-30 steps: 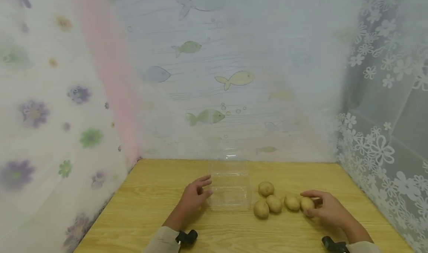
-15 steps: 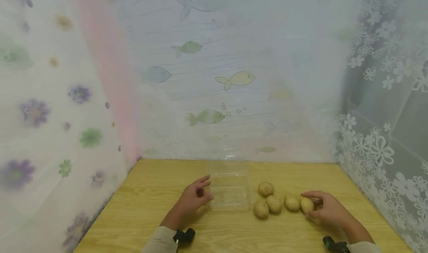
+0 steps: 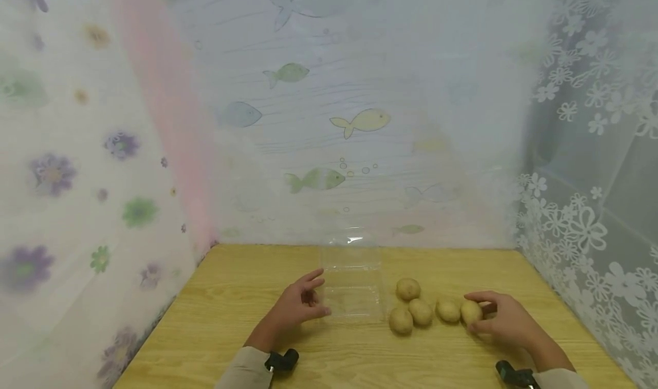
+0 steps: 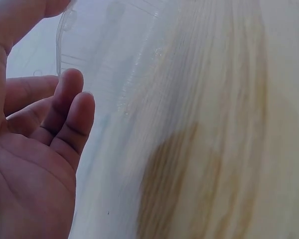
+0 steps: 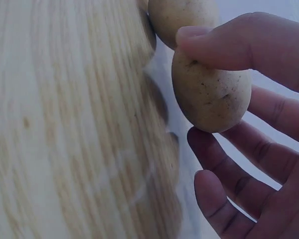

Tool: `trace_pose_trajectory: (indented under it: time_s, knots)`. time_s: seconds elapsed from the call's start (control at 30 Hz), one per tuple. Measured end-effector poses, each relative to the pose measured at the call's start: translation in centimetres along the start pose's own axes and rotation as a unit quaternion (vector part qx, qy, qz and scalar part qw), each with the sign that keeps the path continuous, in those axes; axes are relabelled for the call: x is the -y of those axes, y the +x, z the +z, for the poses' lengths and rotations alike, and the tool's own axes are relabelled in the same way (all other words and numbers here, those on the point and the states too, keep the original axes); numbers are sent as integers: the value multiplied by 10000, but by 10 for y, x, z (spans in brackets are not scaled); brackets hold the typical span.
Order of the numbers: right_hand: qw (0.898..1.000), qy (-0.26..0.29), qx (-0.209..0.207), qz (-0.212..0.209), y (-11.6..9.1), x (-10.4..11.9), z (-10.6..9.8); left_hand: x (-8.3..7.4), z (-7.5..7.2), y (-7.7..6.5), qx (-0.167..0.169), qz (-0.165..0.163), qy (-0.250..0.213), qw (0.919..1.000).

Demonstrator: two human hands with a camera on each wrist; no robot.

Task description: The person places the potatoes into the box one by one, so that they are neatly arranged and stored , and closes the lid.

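Note:
A clear plastic clamshell box (image 3: pixel 353 303) lies on the table with its lid (image 3: pixel 350 256) folded back. At the box's left side is my left hand (image 3: pixel 298 303), thumb and index finger spread apart along the edge. In the left wrist view the fingertips (image 4: pixel 71 79) are right at the clear plastic wall, the other fingers loosely bent. My right hand (image 3: pixel 506 320) holds the rightmost potato (image 3: pixel 470 313), thumb on one side and fingers on the other. In the right wrist view that potato (image 5: pixel 212 94) sits against the thumb, with another potato (image 5: pixel 182 17) just behind.
Several more potatoes lie between the box and my right hand: one at the back (image 3: pixel 408 289), two in front of it (image 3: pixel 401 321) and one beside the held potato (image 3: pixel 448 310). Patterned curtains (image 3: pixel 360 149) close off the back and both sides of the wooden table (image 3: pixel 231 286).
My left thumb has slid slightly nearer along the box's side, widening its gap from the index finger. The right hand and the potatoes stay almost where they were.

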State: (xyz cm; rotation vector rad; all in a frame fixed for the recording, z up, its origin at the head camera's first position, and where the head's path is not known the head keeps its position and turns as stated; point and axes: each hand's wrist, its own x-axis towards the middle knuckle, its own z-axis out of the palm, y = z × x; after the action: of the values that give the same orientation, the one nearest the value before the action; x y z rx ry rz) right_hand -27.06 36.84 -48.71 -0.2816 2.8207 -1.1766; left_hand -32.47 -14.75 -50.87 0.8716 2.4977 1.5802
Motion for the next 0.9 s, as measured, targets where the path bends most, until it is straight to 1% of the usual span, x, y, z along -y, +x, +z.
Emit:
trace_pose_trajectory:
  time_s: [0.07,0.17,0.27,0.4,0.67,0.9]
  knots:
    - [10000,-54,-75,28,0,1,0,0,0,0,34,58,-38,10000]
    - [9999,-20,-122,-53,1,3,1,1,-1,0,32,90,-58,9999]
    - [9999,57,-126,20,2,5,2,1,-1,-1,-21,102,-32,9999]
    - [9998,-1,-183,117,1,6,-1,1,1,0,-47,117,3,9999]
    - [9993,-58,-344,-102,0,13,-8,-1,4,2,-98,72,50,9999]
    - [9993,-132,-326,-149,3,23,-8,-3,4,1,-38,38,112,9999]
